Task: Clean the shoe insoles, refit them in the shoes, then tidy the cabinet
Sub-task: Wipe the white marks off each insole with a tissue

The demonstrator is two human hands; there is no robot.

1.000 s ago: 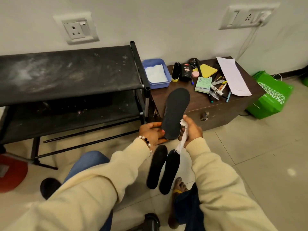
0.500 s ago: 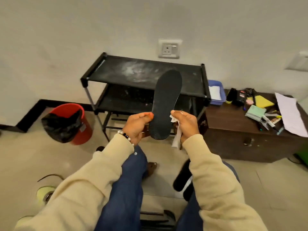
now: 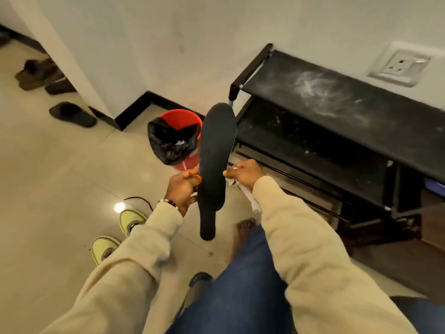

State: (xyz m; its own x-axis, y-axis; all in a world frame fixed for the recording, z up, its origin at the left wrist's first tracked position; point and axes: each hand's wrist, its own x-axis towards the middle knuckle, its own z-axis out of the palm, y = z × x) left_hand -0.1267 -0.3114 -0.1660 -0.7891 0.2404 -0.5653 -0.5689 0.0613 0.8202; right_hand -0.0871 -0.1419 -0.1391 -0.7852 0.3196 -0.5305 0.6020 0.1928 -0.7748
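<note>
**Insole wiped, shoes are right there — how I'd handle the refit**

Head cam, the only view here. The dark insole is up in the air in front of the person, held between both hands at about its lower middle. The left hand has its fingers curled round the left edge. The right hand pinches the right edge with thumb and fingertips, and it also has a white cloth bunched in the palm with a tail hanging down under the wrist. So both hands are closed on something, neither is spread open.

Orientation: the long axis runs near vertical in the picture, leaning a bit to the right at the top. The wide toe end points up and away, towards the red bin and the corner of the black shoe rack. The narrow heel end hangs down towards the floor, above the bare foot. The broad face is turned to the camera.

My guess is this one's about done being wiped and is headed for the yellow-green shoes on the floor at the lower left. If so: drop the cloth first so the right hand is free, check it's the right foot's insole, then feed it in toe-first, flexing it slightly, and press the heel flat last. Can't tell from here whether the surface is actually clean or still damp.
</note>
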